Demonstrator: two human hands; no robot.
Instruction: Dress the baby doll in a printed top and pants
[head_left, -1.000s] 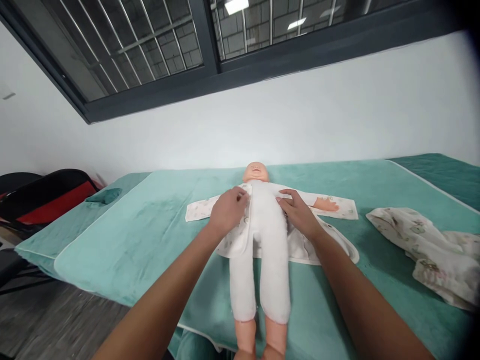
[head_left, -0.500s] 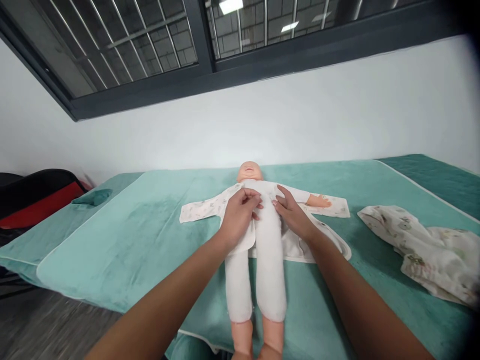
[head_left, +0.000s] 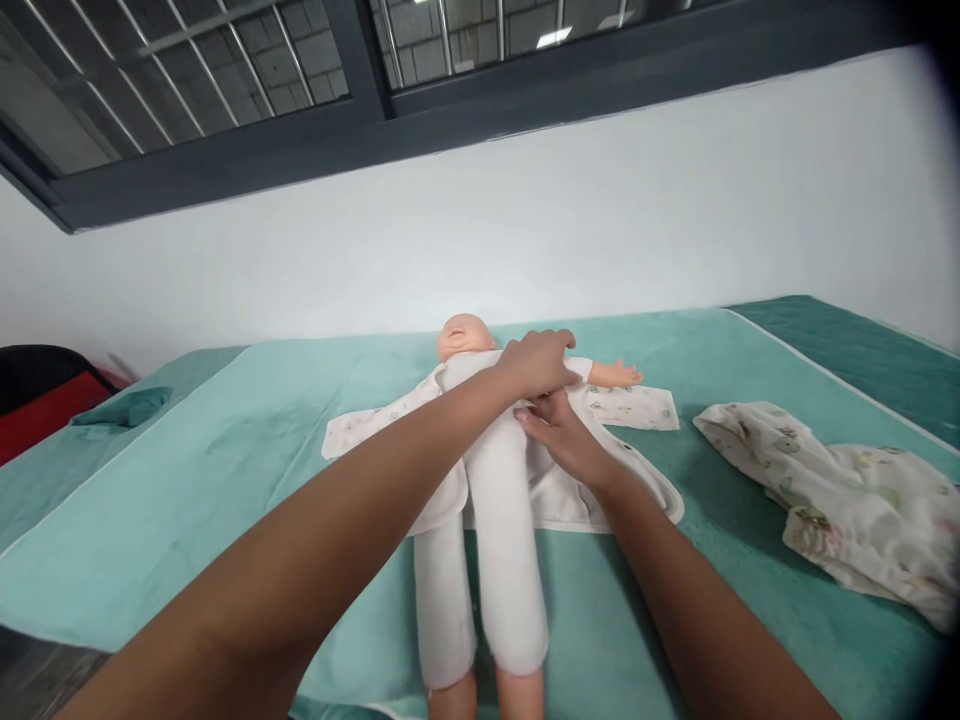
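A baby doll [head_left: 510, 560] with a white cloth body lies on its back, its head [head_left: 465, 337] toward the wall. Under it is an open white printed baby shirt [head_left: 641, 480], sleeves spread to both sides. My left hand [head_left: 540, 362] reaches across the chest, fingers curled over the doll's upper arm at the right. Just below, my right hand [head_left: 566, 435] is closed at the doll's side, its thumb on the white body; its other fingers are partly hidden. The doll's bare hand [head_left: 616, 374] sticks out above the printed sleeve [head_left: 637, 407].
Printed baby clothing [head_left: 862, 500] lies crumpled on the green padded table cover [head_left: 187, 480] at the right. A white wall [head_left: 600, 230] and a dark window frame [head_left: 225, 160] rise behind. A black and red item [head_left: 45, 395] stands beyond the left edge.
My left hand has moved right, from the doll's chest to its upper arm. The doll's arm now lies above the sleeve instead of over it. The view has shifted slightly right.
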